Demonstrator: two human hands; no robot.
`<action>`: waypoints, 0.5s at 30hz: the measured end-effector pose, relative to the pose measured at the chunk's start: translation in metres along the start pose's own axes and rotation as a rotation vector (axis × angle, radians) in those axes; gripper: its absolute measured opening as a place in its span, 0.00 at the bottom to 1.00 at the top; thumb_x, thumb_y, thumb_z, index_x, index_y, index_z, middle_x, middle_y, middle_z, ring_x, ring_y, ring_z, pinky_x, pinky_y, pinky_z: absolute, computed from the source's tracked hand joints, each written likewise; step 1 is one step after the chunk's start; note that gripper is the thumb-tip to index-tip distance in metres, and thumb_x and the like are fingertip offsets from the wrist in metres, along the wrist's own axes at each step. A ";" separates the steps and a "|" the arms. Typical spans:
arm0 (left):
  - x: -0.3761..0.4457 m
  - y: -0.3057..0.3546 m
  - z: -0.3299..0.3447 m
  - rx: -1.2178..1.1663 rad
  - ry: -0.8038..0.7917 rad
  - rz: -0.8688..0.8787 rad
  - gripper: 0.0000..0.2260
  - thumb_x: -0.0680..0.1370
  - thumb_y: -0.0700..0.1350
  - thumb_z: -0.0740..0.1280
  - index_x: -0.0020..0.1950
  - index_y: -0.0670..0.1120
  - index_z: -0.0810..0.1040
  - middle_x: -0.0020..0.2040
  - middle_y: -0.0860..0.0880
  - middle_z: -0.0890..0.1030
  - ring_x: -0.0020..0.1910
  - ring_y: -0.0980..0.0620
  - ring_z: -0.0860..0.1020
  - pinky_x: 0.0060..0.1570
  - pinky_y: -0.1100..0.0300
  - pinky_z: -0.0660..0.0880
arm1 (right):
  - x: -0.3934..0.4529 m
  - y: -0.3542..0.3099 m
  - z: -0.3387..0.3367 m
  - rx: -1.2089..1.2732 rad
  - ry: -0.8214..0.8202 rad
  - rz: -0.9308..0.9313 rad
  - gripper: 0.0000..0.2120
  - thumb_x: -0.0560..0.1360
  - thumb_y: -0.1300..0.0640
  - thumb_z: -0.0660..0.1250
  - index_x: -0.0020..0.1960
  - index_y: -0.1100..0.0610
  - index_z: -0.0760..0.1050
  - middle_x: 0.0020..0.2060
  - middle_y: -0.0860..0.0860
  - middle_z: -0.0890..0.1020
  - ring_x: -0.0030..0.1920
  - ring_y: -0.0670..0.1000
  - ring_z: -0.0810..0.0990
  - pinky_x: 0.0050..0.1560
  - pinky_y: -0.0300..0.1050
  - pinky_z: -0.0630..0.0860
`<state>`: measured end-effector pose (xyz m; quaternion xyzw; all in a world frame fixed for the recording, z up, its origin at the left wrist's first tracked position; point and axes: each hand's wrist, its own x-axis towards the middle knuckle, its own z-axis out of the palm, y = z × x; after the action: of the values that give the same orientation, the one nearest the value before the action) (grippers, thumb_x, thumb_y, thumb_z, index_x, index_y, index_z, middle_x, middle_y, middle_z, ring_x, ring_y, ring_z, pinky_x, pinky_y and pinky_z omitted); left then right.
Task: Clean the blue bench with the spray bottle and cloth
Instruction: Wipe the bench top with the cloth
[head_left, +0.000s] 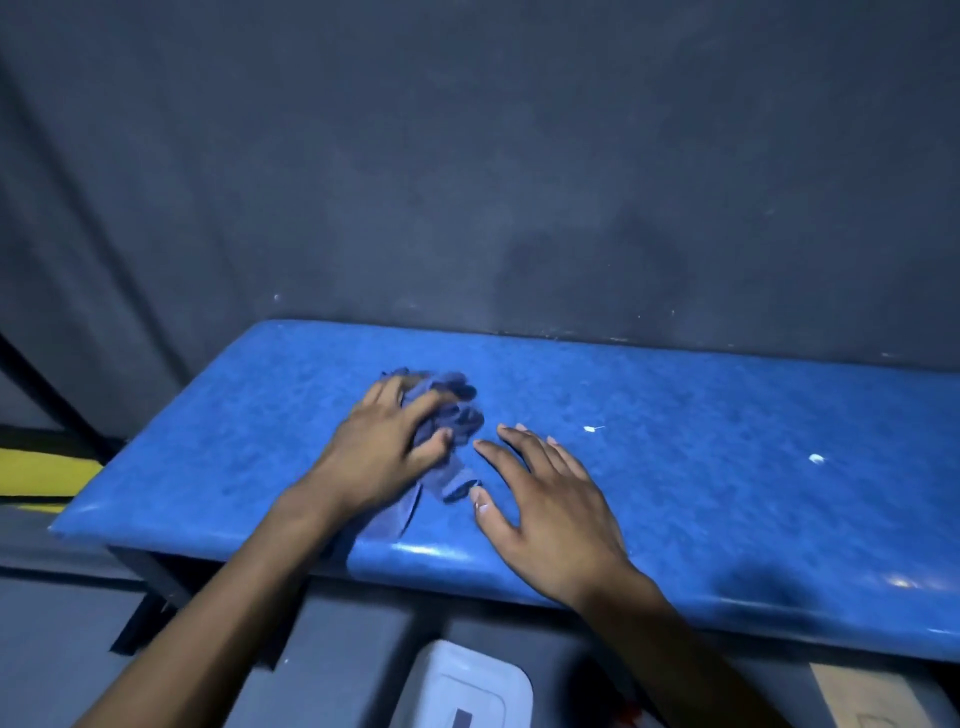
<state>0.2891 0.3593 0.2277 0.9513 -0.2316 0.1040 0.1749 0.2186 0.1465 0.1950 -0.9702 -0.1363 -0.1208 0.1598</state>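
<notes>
- Plainly, the blue counter (675, 467) ran along a dark grey wall (467, 156), its padded top glossy at the near edge.
- The left hand (384, 452) lay on the counter's left half with its fingers curled down around a bunched blue cloth (452, 410), gripping it against the surface.
- Part of the cloth bulged out beyond the fingertips toward the wall, and a flatter tail of it trailed back under the wrist to the counter's near edge.
- The right hand (550, 514) rested flat on the counter just beside the cloth, palm down, fingers spread and straight, holding nothing.
- Its thumb tip lay close against the trailing end of the cloth; whether it touched could not be told.
- Two small white specks (816, 458) sat on the counter's surface to the right of the hands, well apart from the cloth.
- Below the counter's near edge, a white plastic object (467, 686) with rounded corners showed on the floor, only partly in view.
- At far left, a yellow strip (47, 470) showed beyond the counter's end.
- The spray bottle was not seen in the head view.
</notes>
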 end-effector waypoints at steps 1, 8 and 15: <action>-0.017 -0.003 -0.006 -0.009 -0.018 0.026 0.21 0.80 0.61 0.59 0.73 0.62 0.72 0.73 0.49 0.73 0.73 0.46 0.69 0.73 0.50 0.69 | 0.000 0.000 0.000 0.005 0.004 0.000 0.28 0.79 0.37 0.51 0.76 0.44 0.64 0.78 0.45 0.64 0.79 0.46 0.58 0.81 0.46 0.50; 0.021 -0.065 -0.012 0.038 0.113 -0.343 0.21 0.83 0.56 0.63 0.74 0.50 0.75 0.72 0.33 0.72 0.71 0.32 0.69 0.72 0.42 0.67 | 0.000 -0.001 0.003 0.027 0.026 0.014 0.28 0.78 0.37 0.52 0.75 0.44 0.66 0.78 0.47 0.66 0.79 0.47 0.59 0.80 0.49 0.52; 0.019 0.011 0.011 0.006 -0.010 -0.092 0.22 0.80 0.60 0.61 0.73 0.58 0.73 0.72 0.44 0.74 0.71 0.40 0.70 0.70 0.48 0.69 | -0.001 0.002 0.001 0.019 0.015 -0.013 0.28 0.78 0.38 0.52 0.76 0.46 0.66 0.78 0.47 0.66 0.79 0.47 0.59 0.80 0.47 0.51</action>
<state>0.3017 0.3384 0.2261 0.9620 -0.1881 0.0918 0.1756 0.2184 0.1450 0.1928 -0.9668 -0.1426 -0.1279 0.1691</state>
